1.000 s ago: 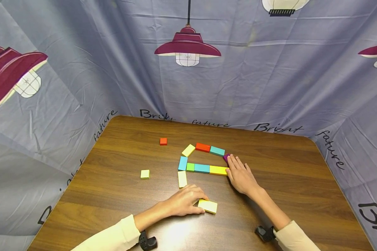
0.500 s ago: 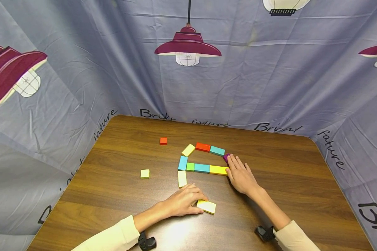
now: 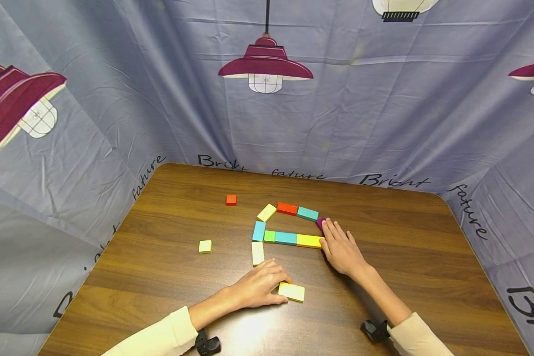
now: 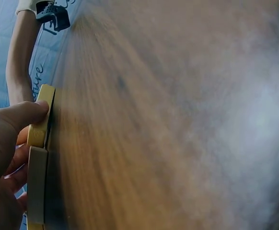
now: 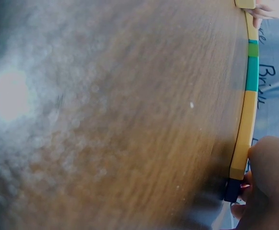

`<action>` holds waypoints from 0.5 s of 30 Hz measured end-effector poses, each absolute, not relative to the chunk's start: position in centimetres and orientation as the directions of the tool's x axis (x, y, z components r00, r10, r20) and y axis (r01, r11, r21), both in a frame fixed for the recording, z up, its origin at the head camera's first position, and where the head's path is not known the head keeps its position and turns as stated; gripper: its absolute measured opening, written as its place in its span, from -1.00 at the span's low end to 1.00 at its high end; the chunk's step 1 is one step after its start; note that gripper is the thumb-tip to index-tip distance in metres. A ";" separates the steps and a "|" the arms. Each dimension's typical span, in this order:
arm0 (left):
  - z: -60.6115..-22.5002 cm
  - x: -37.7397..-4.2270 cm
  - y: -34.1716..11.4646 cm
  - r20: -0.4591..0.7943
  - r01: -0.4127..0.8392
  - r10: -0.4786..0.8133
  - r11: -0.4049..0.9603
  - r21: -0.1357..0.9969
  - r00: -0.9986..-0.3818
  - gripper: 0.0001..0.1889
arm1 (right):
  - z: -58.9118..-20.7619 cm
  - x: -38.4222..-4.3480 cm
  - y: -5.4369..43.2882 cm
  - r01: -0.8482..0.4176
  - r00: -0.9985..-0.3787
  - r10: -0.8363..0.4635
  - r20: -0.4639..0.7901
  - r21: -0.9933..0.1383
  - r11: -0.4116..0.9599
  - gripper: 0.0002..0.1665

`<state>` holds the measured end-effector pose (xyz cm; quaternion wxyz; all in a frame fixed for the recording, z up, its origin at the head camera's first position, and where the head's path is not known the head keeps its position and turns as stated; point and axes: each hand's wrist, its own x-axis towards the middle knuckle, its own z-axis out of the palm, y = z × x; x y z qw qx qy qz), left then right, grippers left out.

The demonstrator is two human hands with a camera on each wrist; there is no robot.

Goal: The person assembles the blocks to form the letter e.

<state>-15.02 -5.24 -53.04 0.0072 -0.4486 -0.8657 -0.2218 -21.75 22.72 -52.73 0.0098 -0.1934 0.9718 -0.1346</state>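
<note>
My left hand (image 3: 262,287) holds a pale yellow block (image 3: 291,292) between thumb and fingers, low at the table's near middle. In the left wrist view its thumb lies on the yellow block (image 4: 40,127), and a greyish block (image 4: 37,184) sits end to end with it beside the fingers; the head view hides that one. My right hand (image 3: 341,249) lies with straight fingers over a purple block (image 3: 320,224), mostly covered. Its thumb touches the right end of a deep yellow block (image 3: 309,241). In the right wrist view a dark block (image 5: 232,190) adjoins the deep yellow one.
Left of the deep yellow block runs a row: teal block (image 3: 286,238), green block (image 3: 269,237), blue block (image 3: 259,231). Pale yellow (image 3: 267,213), red (image 3: 287,208) and teal blocks (image 3: 308,213) curve behind. Another pale block (image 3: 258,253) extends nearer. Loose red (image 3: 231,200) and pale squares (image 3: 205,246) lie left.
The pale yellow block and my left hand's fingers have shifted slightly left. My right hand stays in place on the purple and deep yellow blocks.
</note>
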 end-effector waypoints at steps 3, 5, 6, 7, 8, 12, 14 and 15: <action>-53.0 -15.0 -5.2 0.211 0.777 0.769 0.510 0.369 -0.604 -0.65 | -52.7 -21.7 22.7 -0.369 -0.926 -0.376 0.028 -0.266 0.891 -0.31; -53.0 -15.0 -5.2 0.214 0.779 0.767 0.515 0.358 -0.606 -0.65 | -52.7 -21.8 22.7 -0.370 -0.926 -0.376 0.029 -0.267 0.890 -0.31; -53.0 -14.9 -5.3 0.216 0.779 0.765 0.518 0.352 -0.606 -0.65 | -52.7 -21.8 22.7 -0.370 -0.926 -0.376 0.029 -0.266 0.890 -0.31; -53.0 -14.9 -5.3 0.218 0.781 0.765 0.520 0.347 -0.606 -0.65 | -52.7 -21.8 22.7 -0.369 -0.926 -0.376 0.028 -0.265 0.891 -0.31; -53.0 -14.9 -5.3 0.223 0.784 0.765 0.521 0.338 -0.604 -0.64 | -52.7 -21.8 22.7 -0.369 -0.926 -0.375 0.027 -0.264 0.891 -0.31; -53.0 -14.9 -5.4 0.233 0.790 0.764 0.524 0.319 -0.601 -0.64 | -52.7 -21.8 22.7 -0.370 -0.926 -0.375 0.030 -0.261 0.892 -0.31; -53.0 -14.9 -5.4 0.233 0.791 0.765 0.525 0.313 -0.600 -0.64 | -52.7 -21.8 22.8 -0.371 -0.926 -0.376 0.031 -0.262 0.891 -0.31; -53.0 -14.9 -5.4 0.231 0.791 0.765 0.527 0.312 -0.601 -0.64 | -52.7 -21.8 22.7 -0.372 -0.926 -0.377 0.032 -0.264 0.890 -0.31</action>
